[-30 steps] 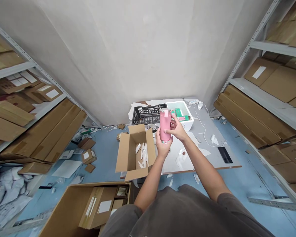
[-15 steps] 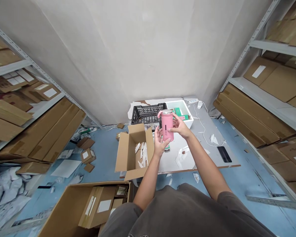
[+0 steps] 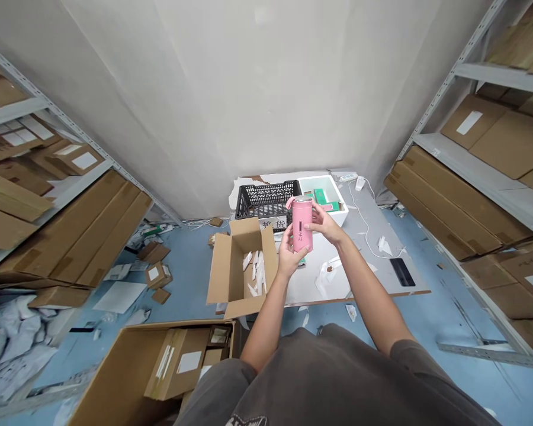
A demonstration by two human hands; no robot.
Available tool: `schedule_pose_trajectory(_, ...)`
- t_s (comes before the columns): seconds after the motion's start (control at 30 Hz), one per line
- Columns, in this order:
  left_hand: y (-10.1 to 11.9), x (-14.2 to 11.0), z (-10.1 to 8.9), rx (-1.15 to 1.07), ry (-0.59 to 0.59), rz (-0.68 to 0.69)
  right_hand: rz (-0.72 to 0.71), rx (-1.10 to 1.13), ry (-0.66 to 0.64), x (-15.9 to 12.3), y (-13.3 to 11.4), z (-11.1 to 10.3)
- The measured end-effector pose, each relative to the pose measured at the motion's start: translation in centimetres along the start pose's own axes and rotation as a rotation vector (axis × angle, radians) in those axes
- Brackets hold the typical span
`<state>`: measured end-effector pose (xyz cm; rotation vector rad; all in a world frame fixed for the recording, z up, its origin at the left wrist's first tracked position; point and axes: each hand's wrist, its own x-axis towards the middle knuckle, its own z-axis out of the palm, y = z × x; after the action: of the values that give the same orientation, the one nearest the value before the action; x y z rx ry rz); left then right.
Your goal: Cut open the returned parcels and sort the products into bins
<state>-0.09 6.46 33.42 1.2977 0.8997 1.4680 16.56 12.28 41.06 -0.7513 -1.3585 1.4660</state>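
A pink tumbler (image 3: 302,223) with a metal rim, a pink strap at its upper left and dark lettering on its side is held upright above the table. My left hand (image 3: 288,254) is closed around its lower left side, with the thumb across the front near the base. From the right, my right hand (image 3: 327,226) grips it higher up, thumb on the front and fingers behind, partly hidden. Behind the tumbler stand a black plastic crate (image 3: 266,200) and a white foam box (image 3: 333,192) with green boxes inside.
An open carton (image 3: 221,269) with white paper scraps is left of the table (image 3: 373,236). A larger carton (image 3: 109,378) holding boxes sits below it. A phone (image 3: 402,272), white cable and torn paper lie on the table. Shelves of cartons (image 3: 497,136) flank both sides.
The tumbler stays in both hands, with its lettering turned slightly and its strap showing a little more. The whole view has shifted slightly with the head.
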Motion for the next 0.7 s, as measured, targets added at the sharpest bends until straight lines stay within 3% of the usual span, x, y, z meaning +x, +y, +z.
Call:
schedule_pose_trajectory(0.1,-1.8,-0.3,0.3,-0.026,-0.004,-0.044,0.010,-0.072,0.079,0.2,1.0,-0.9)
schedule_pose_trajectory(0.2,-5.0,-0.9,0.7,-0.085,0.026,-0.102,0.065,-0.102,0.140,0.0,3.0,-2.8)
schedule_pose_trajectory(0.33,-11.6,-1.5,1.0,-0.056,0.248,-0.414,0.143,-0.104,0.189,-1.1,5.9,-5.8)
schedule_pose_trajectory(0.43,-17.5,-0.6,1.2,0.207,0.339,-0.657,0.195,-0.075,0.188,-2.0,8.0,-7.9)
schedule_pose_trajectory(0.6,-26.4,4.0,0.6,0.761,0.270,-0.851,0.232,-0.035,0.224,-3.0,11.3,-10.5)
schedule_pose_trajectory(0.7,-31.0,6.7,-0.7,0.882,0.289,-1.006,0.236,-0.026,0.239,-3.2,13.1,-11.7)
